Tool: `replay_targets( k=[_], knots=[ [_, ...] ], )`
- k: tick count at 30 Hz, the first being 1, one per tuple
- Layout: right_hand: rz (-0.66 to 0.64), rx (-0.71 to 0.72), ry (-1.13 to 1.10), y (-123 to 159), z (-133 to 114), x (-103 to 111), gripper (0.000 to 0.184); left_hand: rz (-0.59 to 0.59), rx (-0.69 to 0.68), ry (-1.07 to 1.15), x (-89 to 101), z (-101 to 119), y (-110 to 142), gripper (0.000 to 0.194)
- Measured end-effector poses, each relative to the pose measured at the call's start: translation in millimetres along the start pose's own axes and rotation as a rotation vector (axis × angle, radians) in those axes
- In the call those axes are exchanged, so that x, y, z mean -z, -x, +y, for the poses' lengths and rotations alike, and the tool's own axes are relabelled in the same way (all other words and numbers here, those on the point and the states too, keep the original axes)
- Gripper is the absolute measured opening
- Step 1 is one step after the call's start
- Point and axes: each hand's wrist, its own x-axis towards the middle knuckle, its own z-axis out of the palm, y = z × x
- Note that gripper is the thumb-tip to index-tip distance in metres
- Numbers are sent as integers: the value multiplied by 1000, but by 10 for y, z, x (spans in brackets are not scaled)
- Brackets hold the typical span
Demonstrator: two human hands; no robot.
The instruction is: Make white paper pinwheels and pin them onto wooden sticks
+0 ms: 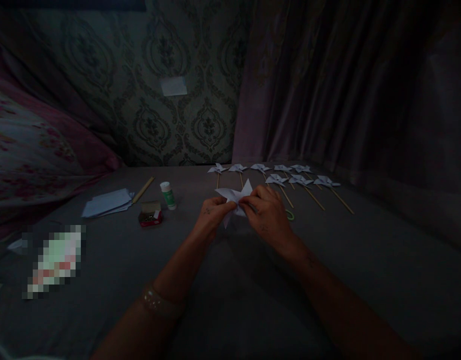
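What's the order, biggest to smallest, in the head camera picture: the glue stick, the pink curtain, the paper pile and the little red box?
1. Pink curtain
2. Paper pile
3. Glue stick and little red box: too alike to rank

— Any lettering on that green-labelled tube (168, 196)?
— Pale marks on the label, too small to read!
— And the little red box (150, 219), just left of the tube and nearer us?
— Same again, folks: nothing legible anywhere here!
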Motion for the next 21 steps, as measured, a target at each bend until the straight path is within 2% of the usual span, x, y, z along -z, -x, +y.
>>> replay_targets(
  k=[6,21],
  knots=[
    [-22,11,35,10,-15,-5,15,-28,-3,37,-7,-22,-15,12],
    [-11,-5,-42,4,27,-36,17,-61,0,91,-10,-23,-13,17]
  ],
)
